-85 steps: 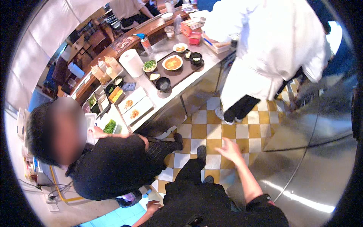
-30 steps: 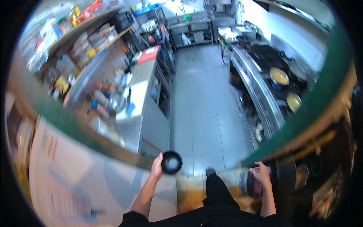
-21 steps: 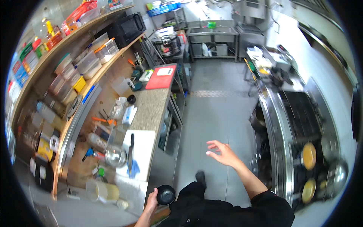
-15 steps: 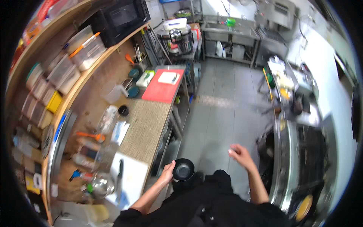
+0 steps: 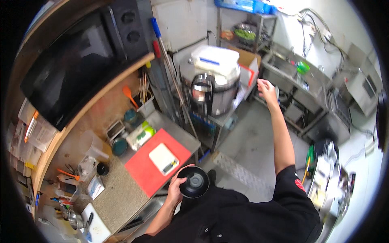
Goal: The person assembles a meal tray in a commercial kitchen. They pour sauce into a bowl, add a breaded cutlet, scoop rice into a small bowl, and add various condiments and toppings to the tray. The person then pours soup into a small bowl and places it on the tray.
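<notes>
My left hand (image 5: 176, 188) grips a small round black bowl (image 5: 194, 182) by its rim, the thumb over the edge. The bowl is held level in front of my body and looks empty inside. My right arm stretches forward, and my right hand (image 5: 267, 92) is in the air with loosely bent fingers and nothing visible in them. It is nearest to the large steel rice cooker (image 5: 221, 95), which stands to its left with a white container (image 5: 216, 58) on top. A white kitchen scale (image 5: 163, 158) lies on a red cutting board (image 5: 139, 170), just left of the bowl.
A wooden shelf with a black microwave (image 5: 77, 60) overhangs the worktop (image 5: 117, 194) on my left. A long-handled pole (image 5: 170, 60) leans beside the rice cooker. Ahead on the right is a steel sink (image 5: 291, 71); a counter with trays (image 5: 324, 174) stands at the right.
I have moved forward, so the rice cooker, scale and red board are much closer. My right arm has reached out ahead. The black bowl stays in my left hand.
</notes>
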Tool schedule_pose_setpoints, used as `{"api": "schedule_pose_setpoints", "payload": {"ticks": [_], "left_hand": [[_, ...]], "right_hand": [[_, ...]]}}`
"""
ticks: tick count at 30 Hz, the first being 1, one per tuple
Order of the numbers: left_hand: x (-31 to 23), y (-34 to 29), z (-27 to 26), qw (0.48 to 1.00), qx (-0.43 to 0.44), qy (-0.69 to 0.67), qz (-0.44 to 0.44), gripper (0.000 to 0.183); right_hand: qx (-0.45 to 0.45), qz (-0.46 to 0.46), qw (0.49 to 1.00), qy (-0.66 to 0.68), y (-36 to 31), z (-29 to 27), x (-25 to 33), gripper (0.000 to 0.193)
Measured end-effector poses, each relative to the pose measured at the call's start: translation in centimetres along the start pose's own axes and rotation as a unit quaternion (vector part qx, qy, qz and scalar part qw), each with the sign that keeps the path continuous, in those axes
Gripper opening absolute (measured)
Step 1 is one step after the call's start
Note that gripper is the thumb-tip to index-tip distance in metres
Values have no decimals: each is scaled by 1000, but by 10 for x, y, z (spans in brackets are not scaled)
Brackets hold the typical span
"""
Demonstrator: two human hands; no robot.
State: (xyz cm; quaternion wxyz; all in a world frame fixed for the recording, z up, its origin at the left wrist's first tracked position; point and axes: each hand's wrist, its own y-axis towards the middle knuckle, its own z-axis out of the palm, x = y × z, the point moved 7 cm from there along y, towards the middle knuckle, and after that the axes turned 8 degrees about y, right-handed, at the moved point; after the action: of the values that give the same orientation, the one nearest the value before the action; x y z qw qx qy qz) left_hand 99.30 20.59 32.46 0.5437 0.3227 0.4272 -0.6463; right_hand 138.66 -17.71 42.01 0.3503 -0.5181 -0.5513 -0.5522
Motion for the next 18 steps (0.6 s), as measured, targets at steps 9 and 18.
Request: {"api": "schedule_pose_setpoints", "payload": {"ticks": [9, 18], "left_hand": [[-123, 341, 122, 980, 5, -31, 195, 75], [-106, 424, 189, 995, -17, 31, 95, 78]], "right_hand": [[309, -39, 949, -38, 287, 159, -66, 28], [329, 349, 835, 270, 178, 50, -130, 55]]}}
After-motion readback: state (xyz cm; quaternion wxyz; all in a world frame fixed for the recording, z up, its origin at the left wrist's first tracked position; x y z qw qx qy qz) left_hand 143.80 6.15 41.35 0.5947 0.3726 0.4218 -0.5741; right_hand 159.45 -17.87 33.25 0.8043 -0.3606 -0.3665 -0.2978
